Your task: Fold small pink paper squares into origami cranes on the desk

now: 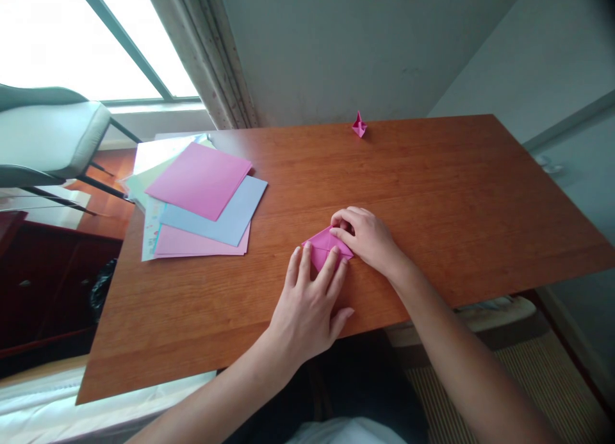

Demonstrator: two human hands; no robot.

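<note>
A small folded piece of pink origami paper (321, 255) lies flat on the wooden table in front of me, with crease lines across it. My left hand (310, 300) rests over its near side, fingers spread and fingertips pressing on the paper. At the far right corner, my right hand (368, 236) pinches the paper's edge between thumb and curled fingers. Near the table's far edge stands a finished-looking pink origami figure (359, 125) with a pointed tip, apart from both hands.
Stacked pink sheets (204, 178), blue sheets (240, 210) and lighter pink sheets (202, 242) lie on the left of the wooden table (456, 194). A chair (52, 133) stands beyond the left edge, near the window and curtain. A wall runs behind the table.
</note>
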